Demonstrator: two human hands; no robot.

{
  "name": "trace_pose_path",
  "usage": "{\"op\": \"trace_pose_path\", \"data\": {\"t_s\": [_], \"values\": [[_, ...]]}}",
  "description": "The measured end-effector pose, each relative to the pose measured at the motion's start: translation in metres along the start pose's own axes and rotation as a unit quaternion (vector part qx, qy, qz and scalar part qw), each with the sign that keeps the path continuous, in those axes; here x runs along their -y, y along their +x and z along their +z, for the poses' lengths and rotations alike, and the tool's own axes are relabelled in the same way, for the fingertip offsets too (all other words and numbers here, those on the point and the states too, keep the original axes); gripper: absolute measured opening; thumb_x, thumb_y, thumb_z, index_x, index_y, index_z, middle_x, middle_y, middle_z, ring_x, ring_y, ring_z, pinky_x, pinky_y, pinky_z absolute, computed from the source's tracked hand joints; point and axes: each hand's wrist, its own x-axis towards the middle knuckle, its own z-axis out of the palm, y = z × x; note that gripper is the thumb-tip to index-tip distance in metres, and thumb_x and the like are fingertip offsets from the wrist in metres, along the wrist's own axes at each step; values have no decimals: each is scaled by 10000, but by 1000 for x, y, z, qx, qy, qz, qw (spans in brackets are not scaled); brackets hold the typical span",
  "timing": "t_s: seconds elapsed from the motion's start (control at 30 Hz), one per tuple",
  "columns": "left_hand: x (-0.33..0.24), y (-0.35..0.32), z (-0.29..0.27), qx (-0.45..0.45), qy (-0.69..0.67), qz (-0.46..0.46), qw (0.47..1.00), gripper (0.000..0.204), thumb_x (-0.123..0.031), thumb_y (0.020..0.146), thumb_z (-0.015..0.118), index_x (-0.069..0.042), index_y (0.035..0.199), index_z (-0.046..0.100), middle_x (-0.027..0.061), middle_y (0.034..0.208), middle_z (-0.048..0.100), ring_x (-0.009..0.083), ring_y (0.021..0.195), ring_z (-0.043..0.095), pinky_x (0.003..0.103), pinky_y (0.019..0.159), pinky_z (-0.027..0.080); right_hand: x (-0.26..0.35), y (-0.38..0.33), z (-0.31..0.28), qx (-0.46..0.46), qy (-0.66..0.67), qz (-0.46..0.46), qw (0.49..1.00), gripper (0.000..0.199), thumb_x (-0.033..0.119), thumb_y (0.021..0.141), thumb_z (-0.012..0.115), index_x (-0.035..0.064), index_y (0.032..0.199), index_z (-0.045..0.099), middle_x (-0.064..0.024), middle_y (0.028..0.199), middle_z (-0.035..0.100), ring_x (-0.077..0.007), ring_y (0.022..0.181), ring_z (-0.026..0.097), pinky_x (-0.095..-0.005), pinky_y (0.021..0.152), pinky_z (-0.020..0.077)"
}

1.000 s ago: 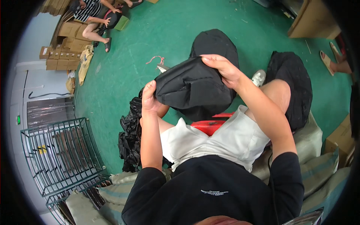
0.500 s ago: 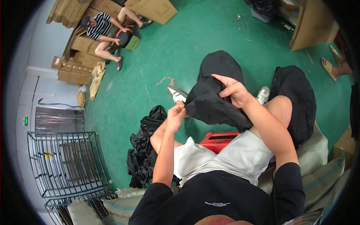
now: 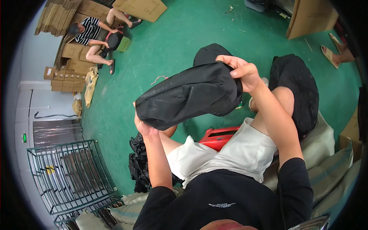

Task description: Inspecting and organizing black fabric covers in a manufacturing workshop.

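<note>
Partly hidden by held black cloth (image 3: 188, 94), dark bundle (image 3: 211, 54), red object (image 3: 214, 143) below.

The left of two side-by-side, head-worn fisheye cameras looked steeply down, from close above, on the wearer's left hand (image 3: 144, 124) and right hand (image 3: 245, 73), taking in the white shorts (image 3: 222, 155) below the hands and, beyond them, wide green floor (image 3: 172, 36).

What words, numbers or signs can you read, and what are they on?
None reads clearly.
Black T-shirt: small white lettering, too blurred.
Big cardboard box: dark printing, too small.
Stacked boxes: tiny labels, too small.
Green lit sign: too blurred.
Held black cloth: no print visible.
</note>
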Motion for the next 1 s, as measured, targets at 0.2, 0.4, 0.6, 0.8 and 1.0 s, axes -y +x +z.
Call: {"op": "trace_pose_path", "data": {"t_s": [0.2,0.4,0.6,0.8,1.0], "values": [[-11,27,-41,-53,-147,-86,984,357,-134,968,370,73,1191,558,236,1236,574,352,1141,566,499,1019,433,-30,-2,-15,77,-115,114,984,422,65,757,710,-61,1140,586,-129,1114,655,-194,978,648,-320,898,500],[21,19,-73,-125,-189,-148,963,406,-129,986,299,68,1294,475,246,1327,499,375,1232,484,497,1077,362,-27,7,0,-255,80,196,944,364,250,844,658,-38,1067,636,-133,1007,687,-240,904,671,-372,831,541],[34,5,-15,-153,-60,-117,979,487,-334,989,372,-17,1348,458,197,1394,451,383,1272,439,518,1095,317,-34,7,2,-165,-2,69,984,386,244,865,625,-38,1128,614,-161,1063,672,-259,908,676,-389,843,550],[103,-10,-70,-83,-30,-197,976,496,-184,884,586,-21,1337,467,145,1318,537,309,1214,512,475,1052,386,-49,19,-20,-274,52,128,952,403,257,956,499,-22,1245,537,-184,1184,617,-298,1028,636,-415,933,510],[90,-24,-56,-88,-83,-156,980,554,-39,794,583,14,1328,450,164,1285,553,325,1187,534,471,1039,410,-43,14,-6,-217,78,112,967,349,178,879,610,-6,1174,576,-156,1121,642,-272,967,662,-400,888,543]]}}
